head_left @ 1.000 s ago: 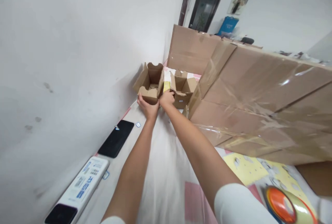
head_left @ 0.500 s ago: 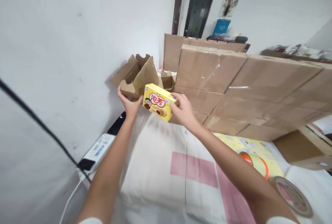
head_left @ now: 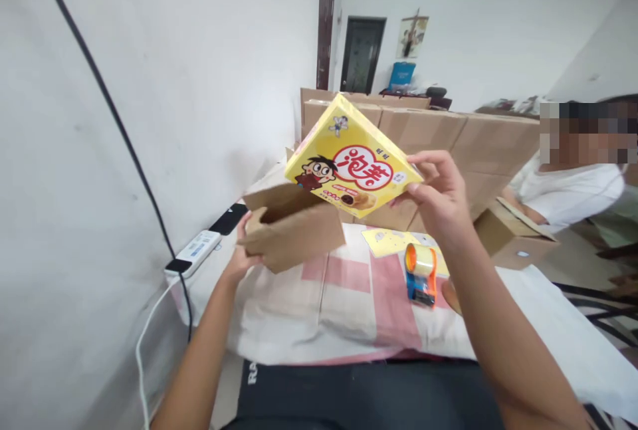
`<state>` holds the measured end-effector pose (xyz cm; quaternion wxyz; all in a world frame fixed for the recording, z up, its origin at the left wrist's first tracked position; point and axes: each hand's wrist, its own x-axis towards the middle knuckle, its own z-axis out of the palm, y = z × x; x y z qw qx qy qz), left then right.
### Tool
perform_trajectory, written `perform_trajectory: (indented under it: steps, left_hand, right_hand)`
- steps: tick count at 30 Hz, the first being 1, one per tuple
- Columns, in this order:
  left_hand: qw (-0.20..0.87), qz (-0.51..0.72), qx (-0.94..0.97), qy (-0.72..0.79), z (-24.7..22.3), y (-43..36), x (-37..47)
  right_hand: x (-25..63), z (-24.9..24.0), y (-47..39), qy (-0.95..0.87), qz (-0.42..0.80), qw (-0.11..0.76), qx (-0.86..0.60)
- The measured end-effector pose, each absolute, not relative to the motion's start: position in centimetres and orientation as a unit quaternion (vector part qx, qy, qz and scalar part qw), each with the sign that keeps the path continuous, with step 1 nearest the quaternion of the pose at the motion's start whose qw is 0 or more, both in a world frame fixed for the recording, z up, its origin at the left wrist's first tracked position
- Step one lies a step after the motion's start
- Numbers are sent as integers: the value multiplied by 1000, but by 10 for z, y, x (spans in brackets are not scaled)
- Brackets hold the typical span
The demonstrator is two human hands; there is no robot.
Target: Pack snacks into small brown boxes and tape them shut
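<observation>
Between the thumb and fingers of my right hand is a yellow snack box, gripped by its right corner. It is tilted, with a cartoon child and red lettering facing me. My left hand is closed on the left end of an open brown cardboard box. This carton is tipped above the cloth-covered table, its opening upward. The snack box hangs above and to the right of the opening, overlapping part of the carton's far edge in view.
Stacked cartons form a wall behind. An orange and blue tape dispenser lies on the table cloth. At left are a white power strip, a phone and a black cable. A person is at right beside another carton.
The cardboard box has come toward me in my left hand. My right hand has raised the yellow snack box closer to the camera. The view has shifted, bringing a person in at right.
</observation>
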<state>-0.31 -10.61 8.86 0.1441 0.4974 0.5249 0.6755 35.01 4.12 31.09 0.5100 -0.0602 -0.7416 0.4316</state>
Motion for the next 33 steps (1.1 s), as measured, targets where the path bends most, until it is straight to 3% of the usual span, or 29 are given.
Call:
perform_trajectory:
  steps: [6,12,17,24,33]
  left_hand:
    - [283,611,582,457,93,-100,63]
    - [318,618,567,442,65,-94,94]
    - [326,634,544,442,55,-97,100]
    - [335,633,547,434,53,-95,96]
    - [334,652,556,392,39,-85,90]
  right_hand:
    - [375,298,17,-822,352,443,-72]
    - [402,260,15,-888,250,355,-152]
    - [391,246,13,-942,184,188,-209]
    - [342,247,6,-946,-26,-156,-282]
    - [309,262,-19,-892,-71,-297,-332]
